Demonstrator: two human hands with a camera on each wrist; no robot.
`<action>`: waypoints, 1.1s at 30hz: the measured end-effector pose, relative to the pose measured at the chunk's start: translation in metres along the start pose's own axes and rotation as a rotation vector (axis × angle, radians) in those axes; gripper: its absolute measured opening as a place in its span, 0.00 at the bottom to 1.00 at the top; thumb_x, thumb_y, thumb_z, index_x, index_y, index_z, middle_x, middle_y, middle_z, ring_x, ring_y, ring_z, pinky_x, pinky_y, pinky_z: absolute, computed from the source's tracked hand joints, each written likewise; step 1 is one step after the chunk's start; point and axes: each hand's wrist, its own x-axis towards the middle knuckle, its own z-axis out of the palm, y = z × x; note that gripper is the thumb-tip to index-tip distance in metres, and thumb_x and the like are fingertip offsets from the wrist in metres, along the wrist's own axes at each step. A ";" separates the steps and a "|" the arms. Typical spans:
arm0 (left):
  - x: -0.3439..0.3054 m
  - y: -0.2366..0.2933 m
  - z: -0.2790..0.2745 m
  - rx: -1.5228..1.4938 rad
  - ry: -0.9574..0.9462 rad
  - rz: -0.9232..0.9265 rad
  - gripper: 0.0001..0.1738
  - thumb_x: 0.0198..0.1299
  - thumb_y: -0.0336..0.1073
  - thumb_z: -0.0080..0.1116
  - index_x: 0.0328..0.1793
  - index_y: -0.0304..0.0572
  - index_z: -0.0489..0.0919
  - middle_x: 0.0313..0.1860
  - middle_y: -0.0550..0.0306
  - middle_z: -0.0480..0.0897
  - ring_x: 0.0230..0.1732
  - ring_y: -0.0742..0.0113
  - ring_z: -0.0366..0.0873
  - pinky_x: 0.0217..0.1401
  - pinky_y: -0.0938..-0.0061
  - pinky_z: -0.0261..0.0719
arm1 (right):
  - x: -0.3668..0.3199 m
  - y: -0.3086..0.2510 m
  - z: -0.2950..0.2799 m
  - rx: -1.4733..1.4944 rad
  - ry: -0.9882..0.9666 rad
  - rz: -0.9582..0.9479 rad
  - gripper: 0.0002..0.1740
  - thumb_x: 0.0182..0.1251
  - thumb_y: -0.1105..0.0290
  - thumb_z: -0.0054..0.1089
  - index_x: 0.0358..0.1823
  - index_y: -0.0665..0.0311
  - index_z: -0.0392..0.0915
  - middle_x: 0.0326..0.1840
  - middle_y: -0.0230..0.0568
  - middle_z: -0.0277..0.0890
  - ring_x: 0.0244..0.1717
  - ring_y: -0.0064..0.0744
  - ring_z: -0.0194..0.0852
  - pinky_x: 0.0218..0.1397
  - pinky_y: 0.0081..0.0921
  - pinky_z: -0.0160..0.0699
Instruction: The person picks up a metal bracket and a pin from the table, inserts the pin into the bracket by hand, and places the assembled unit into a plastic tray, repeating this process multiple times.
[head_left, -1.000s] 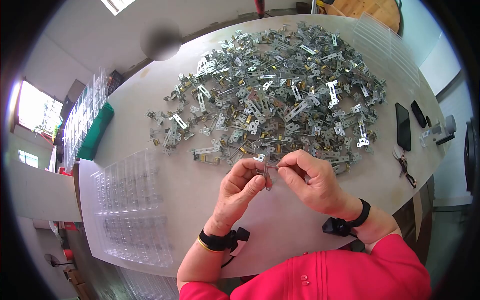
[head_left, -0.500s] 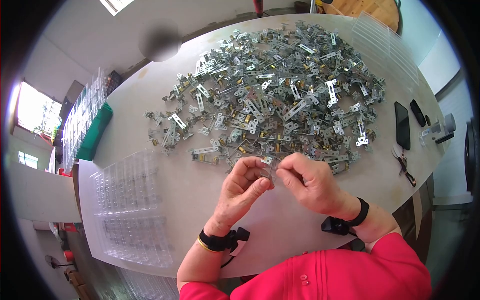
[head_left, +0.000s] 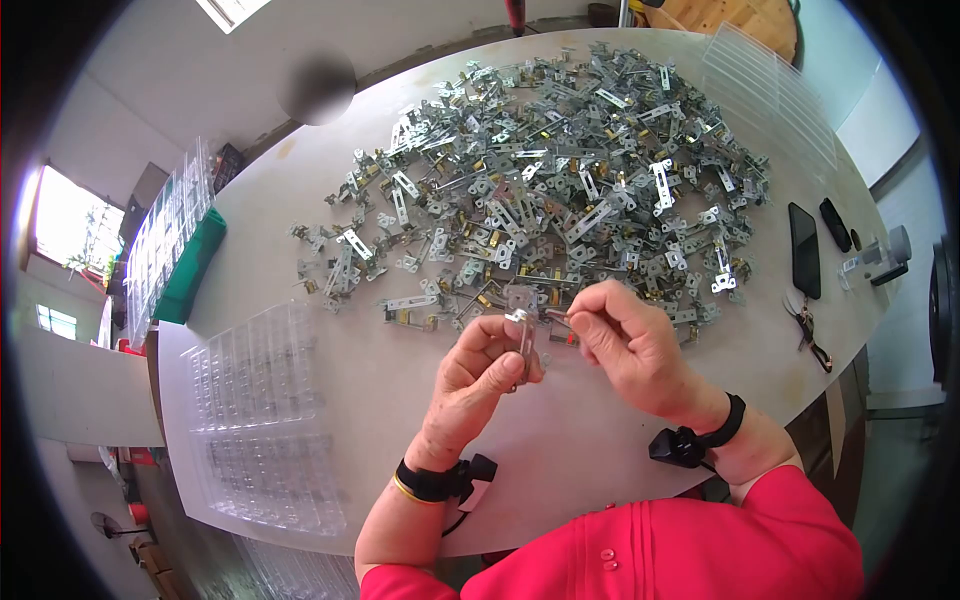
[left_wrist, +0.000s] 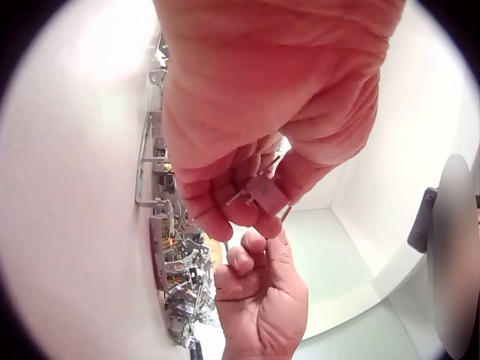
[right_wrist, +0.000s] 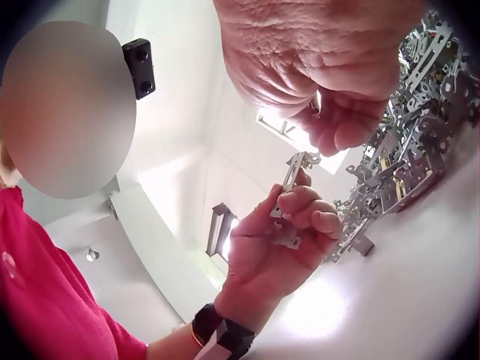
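My left hand (head_left: 470,375) grips a slotted metal bracket (head_left: 525,335) between thumb and fingers, its slotted face turned up toward the head camera. In the right wrist view this bracket (right_wrist: 290,178) stands up out of the left hand (right_wrist: 277,247), a bent tab at its top. Thumb and forefinger of my right hand (head_left: 635,350) pinch a thin metal pin (head_left: 557,315) that points toward the bracket's upper end. From the left wrist, the bracket's end plate (left_wrist: 267,193) shows between the fingers, with the right hand (left_wrist: 262,296) just beyond.
A broad heap of metal brackets (head_left: 560,180) with brass-coloured pieces lies beyond my hands. Clear plastic trays (head_left: 260,410) lie at the left, a green bin (head_left: 190,265) behind them. At the right are a phone (head_left: 805,250), pliers (head_left: 810,335) and another clear tray (head_left: 770,95).
The left hand has turned the bracket so its slotted face shows. The right hand has drawn back a little to the right and up, and the thin pin shows at its fingertips.
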 end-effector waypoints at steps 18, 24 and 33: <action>0.001 0.010 0.016 0.084 -0.126 -0.103 0.23 0.71 0.34 0.63 0.68 0.38 0.70 0.57 0.48 0.83 0.50 0.67 0.81 0.56 0.69 0.77 | 0.003 0.009 0.006 0.290 0.013 0.025 0.06 0.81 0.71 0.55 0.49 0.66 0.77 0.38 0.33 0.82 0.40 0.20 0.84 0.45 0.19 0.84; 0.003 0.013 0.025 0.471 -0.002 0.056 0.25 0.66 0.29 0.68 0.67 0.39 0.72 0.53 0.59 0.82 0.50 0.75 0.77 0.54 0.76 0.75 | 0.004 0.008 0.007 0.251 0.071 0.061 0.05 0.81 0.72 0.55 0.49 0.66 0.76 0.35 0.33 0.82 0.37 0.20 0.83 0.44 0.21 0.85; 0.009 0.006 0.030 0.943 0.183 0.389 0.15 0.59 0.27 0.71 0.51 0.39 0.80 0.43 0.52 0.79 0.43 0.60 0.80 0.42 0.68 0.79 | 0.004 0.015 0.010 0.338 0.081 0.062 0.07 0.82 0.70 0.52 0.51 0.64 0.76 0.44 0.32 0.81 0.39 0.20 0.84 0.43 0.20 0.87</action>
